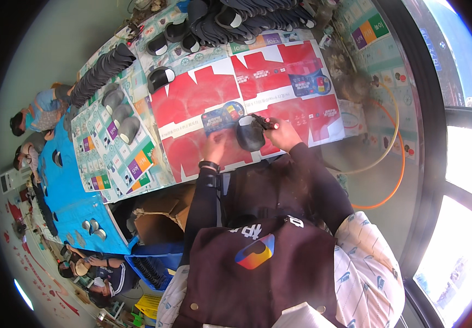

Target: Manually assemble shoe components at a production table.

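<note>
Both hands work on a dark cap piece [250, 135] at frame centre.
The left hand [214, 148] touches its edge with fingers loosely bent; the right hand [281, 134] grips it, over the red cardboard sheet [192, 98].

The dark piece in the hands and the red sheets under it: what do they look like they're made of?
Dark piece: looks like matte fabric or foam, dull and curved, no glare; uncertain. Red sheets: probably printed cardboard, flat with die-cut notches and fold flaps, slight sheen.

We count two hands, left [214, 146] and right [282, 133], on one dark cap [250, 134]. Three grey caps [121, 115] lie in a row on one table [356, 65]. Two red cardboard sheets [192, 98] lie flat. One hose [397, 164] loops nearby.
</note>
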`<state>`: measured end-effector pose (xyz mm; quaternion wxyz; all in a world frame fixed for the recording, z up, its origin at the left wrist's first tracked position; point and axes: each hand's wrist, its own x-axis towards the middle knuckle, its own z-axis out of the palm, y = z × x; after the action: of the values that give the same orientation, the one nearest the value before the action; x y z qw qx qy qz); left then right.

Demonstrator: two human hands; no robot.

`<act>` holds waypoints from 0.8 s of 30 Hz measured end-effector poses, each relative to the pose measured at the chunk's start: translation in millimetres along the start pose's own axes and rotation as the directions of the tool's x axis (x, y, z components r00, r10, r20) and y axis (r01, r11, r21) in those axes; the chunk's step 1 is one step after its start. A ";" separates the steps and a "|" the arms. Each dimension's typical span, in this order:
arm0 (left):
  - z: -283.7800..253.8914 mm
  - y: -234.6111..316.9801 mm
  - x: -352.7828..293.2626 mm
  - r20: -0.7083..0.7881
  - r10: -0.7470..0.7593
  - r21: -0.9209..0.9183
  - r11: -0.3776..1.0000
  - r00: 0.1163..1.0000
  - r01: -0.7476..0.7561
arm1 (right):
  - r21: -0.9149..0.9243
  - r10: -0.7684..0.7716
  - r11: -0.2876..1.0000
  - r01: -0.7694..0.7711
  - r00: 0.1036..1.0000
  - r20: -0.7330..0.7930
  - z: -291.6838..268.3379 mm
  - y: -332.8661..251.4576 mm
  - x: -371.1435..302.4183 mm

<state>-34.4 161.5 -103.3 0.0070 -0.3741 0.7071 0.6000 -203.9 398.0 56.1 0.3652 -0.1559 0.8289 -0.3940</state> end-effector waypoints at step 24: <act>-47.5 8.1 -10.1 -0.032 -0.174 -0.189 0.968 0.984 0.165 | -0.104 -0.013 0.994 0.030 0.987 0.162 -1.5 -6.0 10.6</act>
<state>-10.6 126.2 -78.6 0.0064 -0.4467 0.6135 0.6512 -212.4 389.2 56.3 0.4179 -0.2153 0.8147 -0.3394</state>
